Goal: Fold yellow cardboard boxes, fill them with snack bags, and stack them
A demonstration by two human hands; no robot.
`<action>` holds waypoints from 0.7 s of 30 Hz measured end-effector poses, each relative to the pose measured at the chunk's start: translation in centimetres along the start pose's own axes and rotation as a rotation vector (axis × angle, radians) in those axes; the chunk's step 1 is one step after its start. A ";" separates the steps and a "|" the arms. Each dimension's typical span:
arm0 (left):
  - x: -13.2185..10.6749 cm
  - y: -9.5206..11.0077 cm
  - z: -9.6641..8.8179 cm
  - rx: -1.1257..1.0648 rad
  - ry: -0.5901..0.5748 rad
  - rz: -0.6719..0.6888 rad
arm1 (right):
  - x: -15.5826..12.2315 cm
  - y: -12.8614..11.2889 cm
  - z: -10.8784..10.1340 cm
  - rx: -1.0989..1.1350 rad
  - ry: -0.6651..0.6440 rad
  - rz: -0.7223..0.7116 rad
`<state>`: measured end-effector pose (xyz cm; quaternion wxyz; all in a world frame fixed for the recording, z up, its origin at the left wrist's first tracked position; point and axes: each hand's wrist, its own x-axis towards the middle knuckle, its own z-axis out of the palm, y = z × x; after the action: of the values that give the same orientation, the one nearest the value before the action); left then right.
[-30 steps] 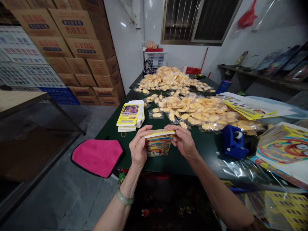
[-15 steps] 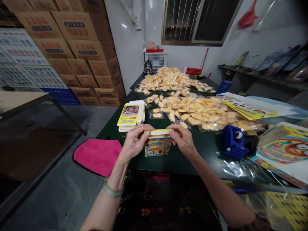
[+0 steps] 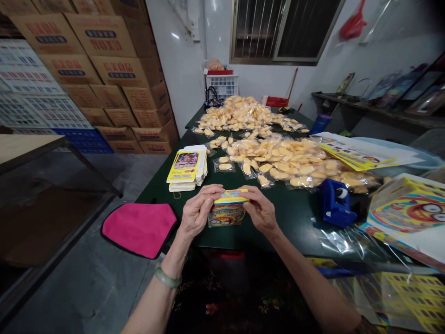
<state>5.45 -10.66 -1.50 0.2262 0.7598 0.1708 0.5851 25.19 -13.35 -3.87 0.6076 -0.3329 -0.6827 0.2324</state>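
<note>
Little cartoon box (image 3: pixel 226 214) sits right between my two hands, just above the near edge of the green worktop (image 3: pixel 295 211). My left hand (image 3: pixel 196 215) and right hand (image 3: pixel 261 212) each grip one end, fingers pinching its yellow top flap. It stands upright, long side running left to right, picture face toward me.

A yellow cartoon-printed box (image 3: pixel 227 208), a pink cloth (image 3: pixel 141 227), a blue tape dispenser (image 3: pixel 333 204), a dark green table (image 3: pixel 295 213).
</note>
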 end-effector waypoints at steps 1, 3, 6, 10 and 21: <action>-0.1 -0.2 0.1 0.010 0.013 0.021 | -0.1 0.3 0.2 0.004 0.008 -0.012; -0.2 -0.5 0.4 0.060 0.048 0.066 | -0.1 0.8 0.5 0.004 0.033 -0.038; -0.1 -0.8 1.0 0.158 0.128 0.099 | 0.2 0.6 1.0 -0.027 0.054 -0.058; 0.2 -0.7 2.3 0.202 0.261 0.070 | -0.3 -0.5 -0.8 -0.162 0.080 0.045; 0.7 -1.7 3.9 0.347 0.370 0.088 | -5.2 -0.5 -22.7 -0.746 0.843 0.754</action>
<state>9.44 -9.45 -2.66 0.0316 0.6740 0.2739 0.6854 47.67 -19.47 -3.48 0.5437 -0.7979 -0.2589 0.0277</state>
